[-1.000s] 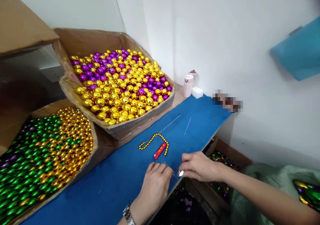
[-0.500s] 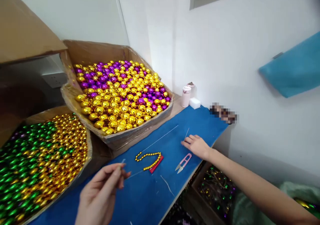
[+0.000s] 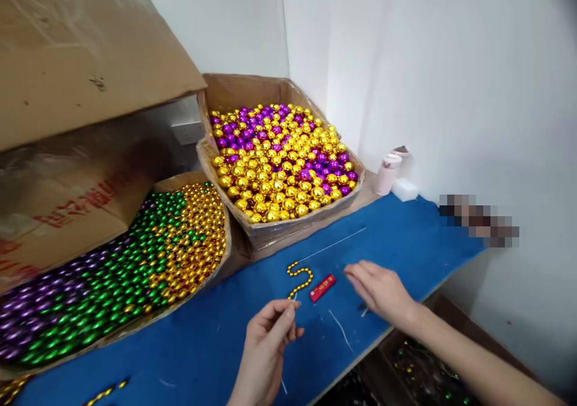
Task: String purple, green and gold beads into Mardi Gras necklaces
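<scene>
My left hand [image 3: 270, 346] is closed in a pinch on a thin clear thread [image 3: 296, 296], at the near end of a short string of gold beads [image 3: 310, 275]. The beads lie in an S-curve on the blue cloth, and a straight pale thread [image 3: 333, 244] runs from their far end. My right hand [image 3: 381, 289] hovers over the cloth, fingers stretched to the left, with nothing visible in them. Beneath it, thread snips [image 3: 364, 310] are mostly hidden. Between the hands lies a small red packet [image 3: 323, 289] with gold marks.
A carton [image 3: 288, 229] of large gold and purple beads stands behind the blue cloth [image 3: 207, 340]. At left is another carton [image 3: 229, 238] with green, gold and purple beads. A pink cup [image 3: 387, 175] and a white block [image 3: 404, 190] stand at the back. Thread scraps [image 3: 341, 329] lie nearby.
The view has swung left. My left hand has come closer to the bead string, whose curve has shifted off the red packet. My right hand has moved nearer, over the snips.
</scene>
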`<state>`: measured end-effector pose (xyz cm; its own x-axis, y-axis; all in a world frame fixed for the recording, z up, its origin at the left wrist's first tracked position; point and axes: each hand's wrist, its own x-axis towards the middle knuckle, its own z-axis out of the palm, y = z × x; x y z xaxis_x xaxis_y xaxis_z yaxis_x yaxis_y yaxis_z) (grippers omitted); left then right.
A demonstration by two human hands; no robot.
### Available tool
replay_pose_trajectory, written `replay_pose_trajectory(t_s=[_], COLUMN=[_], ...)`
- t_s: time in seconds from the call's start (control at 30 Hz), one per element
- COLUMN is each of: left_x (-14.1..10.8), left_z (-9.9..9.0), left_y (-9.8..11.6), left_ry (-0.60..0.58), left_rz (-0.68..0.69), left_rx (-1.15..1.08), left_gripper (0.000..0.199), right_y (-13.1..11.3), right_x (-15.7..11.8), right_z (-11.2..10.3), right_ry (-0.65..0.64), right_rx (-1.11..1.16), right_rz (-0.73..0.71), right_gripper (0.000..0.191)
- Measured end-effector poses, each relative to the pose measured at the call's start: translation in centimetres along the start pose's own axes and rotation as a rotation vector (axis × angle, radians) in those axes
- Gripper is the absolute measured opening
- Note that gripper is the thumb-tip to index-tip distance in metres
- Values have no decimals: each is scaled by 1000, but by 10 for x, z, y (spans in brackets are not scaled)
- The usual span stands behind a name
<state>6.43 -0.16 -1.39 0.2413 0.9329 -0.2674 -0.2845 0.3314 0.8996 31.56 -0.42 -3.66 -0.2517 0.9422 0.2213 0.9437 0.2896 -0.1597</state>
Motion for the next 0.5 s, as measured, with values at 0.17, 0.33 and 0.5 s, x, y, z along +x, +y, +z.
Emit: replay_pose_trajectory(t_s=[0.17, 0.33, 0.5], left_x=[-3, -7, -9], left_z=[-2, -1, -1], left_y=[-4, -1, 1], left_ry=[17, 46, 29], left_rz=[72, 173, 237], left_rx=[96, 280, 391], left_gripper=[20, 19, 17], right_y=[-75, -87, -88], right_x=[-9, -6, -6], right_z=[-21, -22, -18], right_ry=[73, 118, 123], right_rx=[457, 612, 531], right_rz=[-41, -5, -9], right_gripper=[21, 21, 24])
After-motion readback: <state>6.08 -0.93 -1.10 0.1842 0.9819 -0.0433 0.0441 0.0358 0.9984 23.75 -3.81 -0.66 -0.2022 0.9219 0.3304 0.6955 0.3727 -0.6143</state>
